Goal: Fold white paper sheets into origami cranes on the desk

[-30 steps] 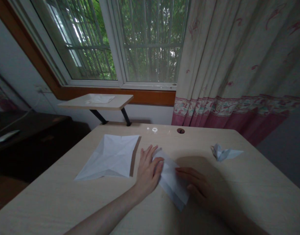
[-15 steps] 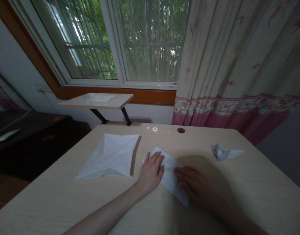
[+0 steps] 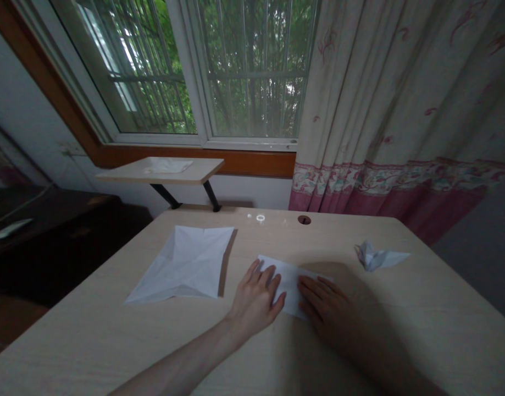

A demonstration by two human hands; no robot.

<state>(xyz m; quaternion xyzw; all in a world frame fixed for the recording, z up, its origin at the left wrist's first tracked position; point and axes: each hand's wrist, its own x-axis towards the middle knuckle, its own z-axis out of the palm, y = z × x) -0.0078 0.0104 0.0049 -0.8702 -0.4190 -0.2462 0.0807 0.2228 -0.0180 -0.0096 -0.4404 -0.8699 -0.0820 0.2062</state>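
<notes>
A folded sheet of white paper [image 3: 291,283] lies on the pale wooden table between my hands. My left hand [image 3: 258,294] rests on its left end, fingers spread and stretched out. Flat across its right end lies my right hand [image 3: 324,302], fingers extended and close together, hiding that part of the sheet. To the left is a larger creased sheet of white paper [image 3: 190,264], opened out with slightly raised edges. A small folded paper figure [image 3: 379,257] with pointed ends sits on the right side of the table.
At the back left a small raised shelf [image 3: 203,171] on black legs holds crumpled white paper [image 3: 170,165]. A round cable hole [image 3: 304,220] is near the table's far edge. Beyond are a barred window and a patterned curtain [image 3: 359,181]. A dark desk [image 3: 50,220] stands at left.
The folded paper between my hands has turned, from a steep diagonal to nearly crosswise. My left hand's fingers have spread more, and my right hand has shifted slightly right.
</notes>
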